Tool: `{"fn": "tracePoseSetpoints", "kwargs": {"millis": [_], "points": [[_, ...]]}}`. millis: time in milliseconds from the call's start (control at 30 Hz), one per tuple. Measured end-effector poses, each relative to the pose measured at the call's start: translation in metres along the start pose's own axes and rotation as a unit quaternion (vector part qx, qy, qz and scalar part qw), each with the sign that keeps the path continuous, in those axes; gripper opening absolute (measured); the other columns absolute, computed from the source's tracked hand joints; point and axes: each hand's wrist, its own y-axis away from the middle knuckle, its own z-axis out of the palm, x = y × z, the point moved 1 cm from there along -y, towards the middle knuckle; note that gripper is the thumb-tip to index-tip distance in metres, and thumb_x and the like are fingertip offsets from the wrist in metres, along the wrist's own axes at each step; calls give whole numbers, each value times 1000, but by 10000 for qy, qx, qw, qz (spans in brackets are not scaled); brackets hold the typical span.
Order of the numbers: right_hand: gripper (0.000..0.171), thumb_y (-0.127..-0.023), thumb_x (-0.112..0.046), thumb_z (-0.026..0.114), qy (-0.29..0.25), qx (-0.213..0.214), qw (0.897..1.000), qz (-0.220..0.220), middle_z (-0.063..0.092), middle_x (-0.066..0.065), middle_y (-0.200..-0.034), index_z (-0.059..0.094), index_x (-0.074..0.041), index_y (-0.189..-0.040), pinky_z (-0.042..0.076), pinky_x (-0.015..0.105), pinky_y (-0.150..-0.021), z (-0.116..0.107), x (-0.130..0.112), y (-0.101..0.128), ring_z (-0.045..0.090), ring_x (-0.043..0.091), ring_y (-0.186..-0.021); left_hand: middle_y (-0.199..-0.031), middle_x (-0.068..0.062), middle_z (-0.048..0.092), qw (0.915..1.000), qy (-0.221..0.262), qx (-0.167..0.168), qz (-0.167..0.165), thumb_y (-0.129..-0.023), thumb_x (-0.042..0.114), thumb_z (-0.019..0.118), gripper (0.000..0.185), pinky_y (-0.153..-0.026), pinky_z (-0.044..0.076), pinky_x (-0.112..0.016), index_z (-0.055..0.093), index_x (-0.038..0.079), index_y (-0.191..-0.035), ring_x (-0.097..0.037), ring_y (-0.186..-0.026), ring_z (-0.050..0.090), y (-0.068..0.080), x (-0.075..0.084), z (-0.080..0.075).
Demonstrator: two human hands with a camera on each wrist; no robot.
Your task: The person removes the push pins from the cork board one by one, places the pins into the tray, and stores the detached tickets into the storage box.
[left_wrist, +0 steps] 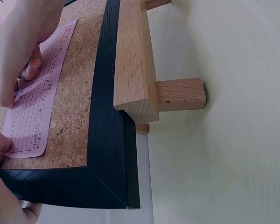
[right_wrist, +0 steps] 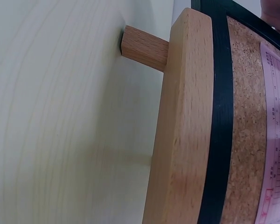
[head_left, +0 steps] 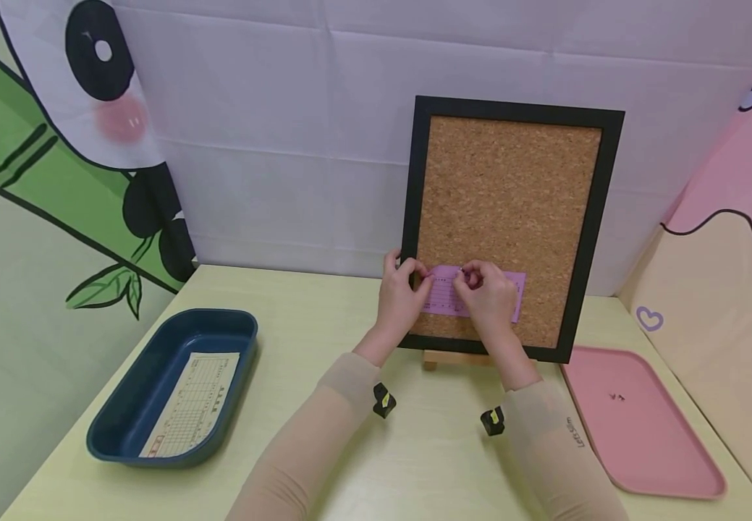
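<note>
A framed corkboard (head_left: 509, 195) with a black frame leans upright on a wooden stand (left_wrist: 135, 56). Against its lower cork lies a purple printed slip (head_left: 519, 284), set sideways. At the slip's left end is my left hand (head_left: 398, 300). Its thumb and index finger pinch the slip's edge, and another finger reaches behind the frame (left_wrist: 56, 186). Over the middle of the slip, my right hand (head_left: 493, 297) pinches a tiny dark pin between thumb and index finger, close to the upper edge. The pin is mostly hidden by the fingertips.
On the left of the table stands a deep blue tray (head_left: 252, 336) with a cream printed slip (head_left: 193, 405) in it. A flat pink tray (head_left: 662, 441) lies to the right, bearing several tiny dark pieces (head_left: 618, 397). A pale cloth (head_left: 284, 145) hangs behind the board.
</note>
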Motion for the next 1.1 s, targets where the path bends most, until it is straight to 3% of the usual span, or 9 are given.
{"fn": "tracePoseSetpoints", "kwargs": {"millis": [1100], "points": [[8, -76, -7, 70, -96, 149, 9998, -84, 57, 9, -62, 65, -1, -78, 37, 27, -49, 2, 3, 1, 48, 16, -52, -136, -16, 39, 9999, 59, 97, 115, -88, 13, 66, 8, -95, 47, -40, 59, 10, -85, -34, -121, 50, 0, 0, 1]]}}
